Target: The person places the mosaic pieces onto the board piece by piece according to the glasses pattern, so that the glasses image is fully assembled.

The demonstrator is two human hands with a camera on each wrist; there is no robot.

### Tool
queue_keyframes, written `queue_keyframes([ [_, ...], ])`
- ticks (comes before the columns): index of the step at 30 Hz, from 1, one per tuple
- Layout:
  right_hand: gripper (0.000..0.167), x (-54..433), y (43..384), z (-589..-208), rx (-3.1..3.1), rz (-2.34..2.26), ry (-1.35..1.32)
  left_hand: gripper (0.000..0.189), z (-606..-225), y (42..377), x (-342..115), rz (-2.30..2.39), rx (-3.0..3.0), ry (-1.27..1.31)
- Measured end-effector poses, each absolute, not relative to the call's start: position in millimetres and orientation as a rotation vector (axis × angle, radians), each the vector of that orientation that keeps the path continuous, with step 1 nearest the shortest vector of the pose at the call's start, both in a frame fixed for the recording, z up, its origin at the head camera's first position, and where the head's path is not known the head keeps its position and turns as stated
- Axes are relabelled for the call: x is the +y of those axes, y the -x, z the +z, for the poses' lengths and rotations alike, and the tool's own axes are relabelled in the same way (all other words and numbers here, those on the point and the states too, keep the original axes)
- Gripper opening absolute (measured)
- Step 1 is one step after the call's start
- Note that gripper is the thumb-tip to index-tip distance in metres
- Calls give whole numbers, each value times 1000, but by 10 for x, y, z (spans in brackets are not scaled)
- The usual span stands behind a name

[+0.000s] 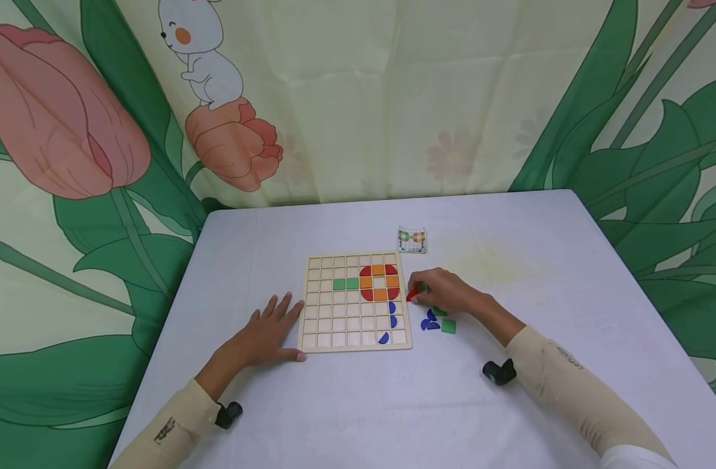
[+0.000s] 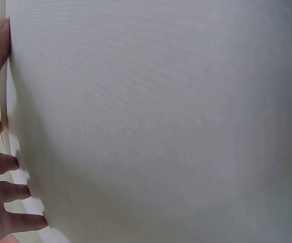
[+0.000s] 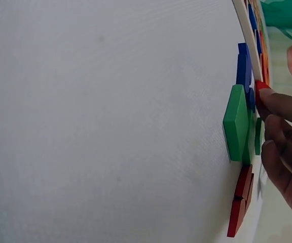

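Observation:
A wooden grid board [image 1: 339, 327] lies on the table. Red quarter-round pieces and orange squares [image 1: 378, 269] form a ring at its upper right, with two green squares [image 1: 345, 284] to the left and several blue half-round pieces [image 1: 393, 321] below. My left hand [image 1: 266, 335] has its fingers spread, thumb and index finger at the board's left edge. Just off the right edge, my right hand [image 1: 442, 290] pinches a red piece [image 3: 262, 96] between thumb and fingers. Loose blue pieces [image 1: 430, 323] and green squares [image 1: 448, 326] lie beside that hand; red pieces [image 3: 241, 202] show in the right wrist view.
A small pattern card [image 1: 412, 240] lies beyond the board's upper right corner. White cloth covers the table [image 1: 358, 410]. A printed curtain [image 1: 358, 130] hangs behind its far edge. Black wrist cameras [image 1: 500, 372] are strapped at both sleeves.

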State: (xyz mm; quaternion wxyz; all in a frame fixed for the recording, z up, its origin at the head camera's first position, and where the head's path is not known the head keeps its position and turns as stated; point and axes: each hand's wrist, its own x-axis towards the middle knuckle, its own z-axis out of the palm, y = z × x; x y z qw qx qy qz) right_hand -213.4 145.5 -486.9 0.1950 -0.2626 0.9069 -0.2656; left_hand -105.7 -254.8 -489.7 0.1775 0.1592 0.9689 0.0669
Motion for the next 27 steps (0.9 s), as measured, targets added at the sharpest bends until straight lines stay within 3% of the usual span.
queue_keyframes([
  [8,34,1496,2155,-4811,2475,-822,736,110,-4909,1067,-2562,183,2734,-449],
  [27,23,1228,2272,-4818,2372,-1082,724,112,-4905,1077,-2547,177,2727,-443],
])
